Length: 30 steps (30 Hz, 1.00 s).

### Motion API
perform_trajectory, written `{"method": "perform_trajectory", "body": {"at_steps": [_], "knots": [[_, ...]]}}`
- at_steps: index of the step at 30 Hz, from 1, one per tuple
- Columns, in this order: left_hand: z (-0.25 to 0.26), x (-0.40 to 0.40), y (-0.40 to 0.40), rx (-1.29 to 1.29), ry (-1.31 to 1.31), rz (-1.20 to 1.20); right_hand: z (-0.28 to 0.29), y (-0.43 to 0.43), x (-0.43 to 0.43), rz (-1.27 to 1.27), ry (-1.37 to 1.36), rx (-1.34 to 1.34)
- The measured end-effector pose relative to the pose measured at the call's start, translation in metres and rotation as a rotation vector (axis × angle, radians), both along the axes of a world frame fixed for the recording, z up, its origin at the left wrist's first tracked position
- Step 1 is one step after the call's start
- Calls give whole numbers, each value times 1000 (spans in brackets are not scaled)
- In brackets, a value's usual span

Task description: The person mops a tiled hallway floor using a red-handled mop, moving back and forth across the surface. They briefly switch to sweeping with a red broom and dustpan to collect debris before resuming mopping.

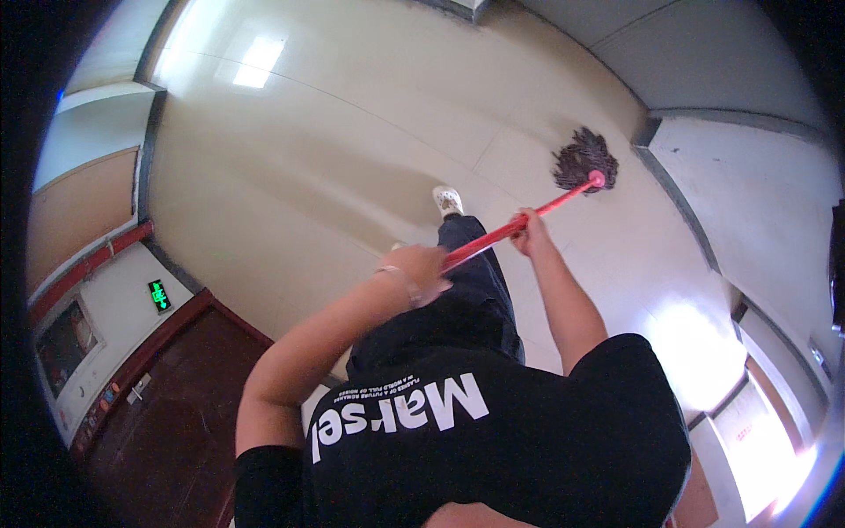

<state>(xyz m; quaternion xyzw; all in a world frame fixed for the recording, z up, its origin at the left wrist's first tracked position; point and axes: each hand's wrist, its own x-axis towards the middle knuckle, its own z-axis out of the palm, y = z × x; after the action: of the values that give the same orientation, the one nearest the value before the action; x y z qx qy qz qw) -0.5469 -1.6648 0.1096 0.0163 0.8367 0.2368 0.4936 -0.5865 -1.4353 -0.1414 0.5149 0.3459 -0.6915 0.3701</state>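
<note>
A mop with a red handle [485, 245] slants from my waist out to the right. Around its upper end my left hand [417, 269] is closed, slightly blurred, with a pale band at the wrist. Farther down the same handle, my right hand [526, 232] grips it. The dark, stringy mop head [585, 160] lies spread on the tiled floor [370, 132], joined to the handle by a pink round socket [596, 177]. A white clog [448, 200] on one of my feet shows just beyond the handle; the other foot is mostly hidden behind my left hand.
On the right, a pale wall [739, 191] with a grey skirting [680, 204] runs close to the mop head. A dark red door [178, 409] stands at lower left, near a lit green exit sign [159, 296] and a red pipe [92, 267]. Bright light reflects off the floor.
</note>
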Motion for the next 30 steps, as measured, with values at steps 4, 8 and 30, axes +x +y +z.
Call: {"method": "perform_trajectory", "body": {"at_steps": [4, 8, 30], "knots": [[-38, -10, 56, -3, -2, -73, -26, 66, -1, 32, -49, 311], [-35, 0, 34, -38, 1, -115, -31, 51, 13, 153, -95, 326], [204, 224, -280, -835, 353, 199, 147, -457, 186, 617, -78, -522]]}}
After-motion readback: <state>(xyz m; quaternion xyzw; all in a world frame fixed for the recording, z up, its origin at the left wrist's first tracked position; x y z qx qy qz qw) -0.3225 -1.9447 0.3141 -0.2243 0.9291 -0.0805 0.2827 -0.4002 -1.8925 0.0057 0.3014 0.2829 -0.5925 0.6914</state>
